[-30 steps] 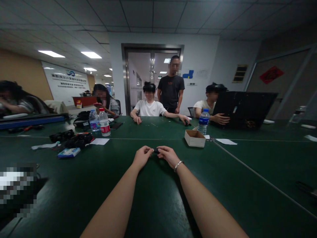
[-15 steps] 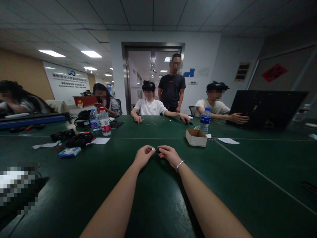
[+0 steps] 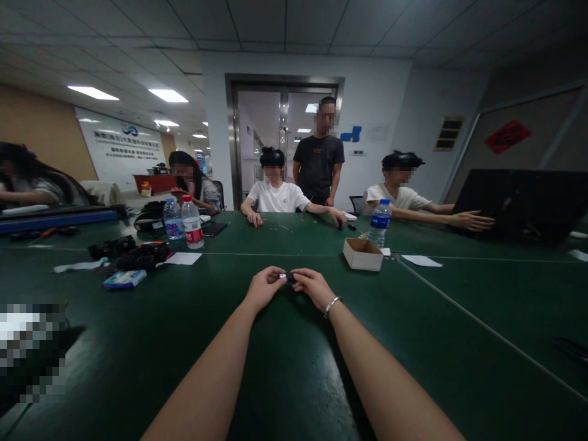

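Above the green table (image 3: 294, 355), both hands meet over a small black-and-silver stick (image 3: 289, 277), shaped like a USB stick. My left hand (image 3: 264, 288) is closed in a pinch at its silver end. The black end is gripped between the thumb and fingers of my right hand (image 3: 315, 286), whose wrist wears a silver bracelet (image 3: 332, 306). Fingertips cover parts of the stick, so its exact kind is not plain.
An open cardboard box (image 3: 362, 255) stands beyond my right hand, near a blue-capped bottle (image 3: 380, 222). Two more bottles, black gear (image 3: 142, 255) and a blue-white packet (image 3: 125, 279) lie left. Across the table, a person's hands touch a black panel (image 3: 528, 205).
My hands stay nearly in place, with slightly more of the stick showing between them. Across the table at right, the person's hands and the black panel have shifted right.
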A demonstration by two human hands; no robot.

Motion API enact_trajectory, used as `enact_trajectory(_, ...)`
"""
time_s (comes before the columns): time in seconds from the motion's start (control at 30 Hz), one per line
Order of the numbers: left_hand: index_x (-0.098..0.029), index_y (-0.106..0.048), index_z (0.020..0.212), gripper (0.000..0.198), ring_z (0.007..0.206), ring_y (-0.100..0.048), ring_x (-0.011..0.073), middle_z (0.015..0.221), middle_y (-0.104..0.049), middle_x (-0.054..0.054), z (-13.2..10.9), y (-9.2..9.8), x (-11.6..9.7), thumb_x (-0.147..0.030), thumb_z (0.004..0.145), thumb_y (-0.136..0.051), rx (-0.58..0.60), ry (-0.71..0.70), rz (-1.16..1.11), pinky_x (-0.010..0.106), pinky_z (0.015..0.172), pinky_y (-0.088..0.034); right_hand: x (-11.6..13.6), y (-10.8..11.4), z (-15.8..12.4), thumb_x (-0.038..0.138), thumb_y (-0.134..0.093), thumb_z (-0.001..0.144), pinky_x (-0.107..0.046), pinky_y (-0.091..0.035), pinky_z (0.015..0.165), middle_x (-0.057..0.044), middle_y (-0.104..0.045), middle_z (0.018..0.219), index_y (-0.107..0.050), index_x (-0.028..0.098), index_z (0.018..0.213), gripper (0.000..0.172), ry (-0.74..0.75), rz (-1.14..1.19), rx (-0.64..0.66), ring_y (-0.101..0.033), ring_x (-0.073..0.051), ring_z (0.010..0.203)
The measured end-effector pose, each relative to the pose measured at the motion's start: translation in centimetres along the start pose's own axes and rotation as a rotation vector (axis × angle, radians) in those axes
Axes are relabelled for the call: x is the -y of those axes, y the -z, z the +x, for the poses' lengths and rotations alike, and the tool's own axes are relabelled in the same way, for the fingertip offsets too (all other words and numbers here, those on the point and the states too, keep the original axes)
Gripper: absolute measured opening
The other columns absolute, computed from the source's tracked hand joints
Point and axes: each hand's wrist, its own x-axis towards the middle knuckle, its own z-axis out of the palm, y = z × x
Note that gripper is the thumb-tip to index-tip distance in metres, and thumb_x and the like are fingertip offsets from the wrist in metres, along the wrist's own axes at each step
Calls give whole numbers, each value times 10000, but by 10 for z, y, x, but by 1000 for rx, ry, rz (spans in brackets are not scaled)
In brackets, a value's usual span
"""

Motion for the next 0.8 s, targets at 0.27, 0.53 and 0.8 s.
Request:
enact_trajectory(0.27,-169,-628,861,398,746,-586,175,805,-644,52,1,-2,-1,-533,743,-519,12,139,61,274,663,-431,0,-1,0,62,-619,746,-166,-506,511,-54,-644,673,-654,85,858,120,-1,-1,-4,-597,-93,531)
enact_trajectory(0.53,-205,-597,1002,353,839,-585,175,939,-634,52,-4,-1,-10,-452,754,-554,-4,99,93,277,751,-443,2,-3,-1,66,-642,737,-160,-505,501,-45,-636,645,-651,86,851,117,-14,17,-8,-589,-88,523)
enact_trajectory(0.8,-191,-615,918,225,860,-582,173,941,-632,53,-1,-1,-5,-302,723,-618,-20,29,21,295,795,-453,2,-2,0,70,-633,749,-168,-507,501,-60,-640,676,-656,84,840,95,0,22,6,-595,-96,532)
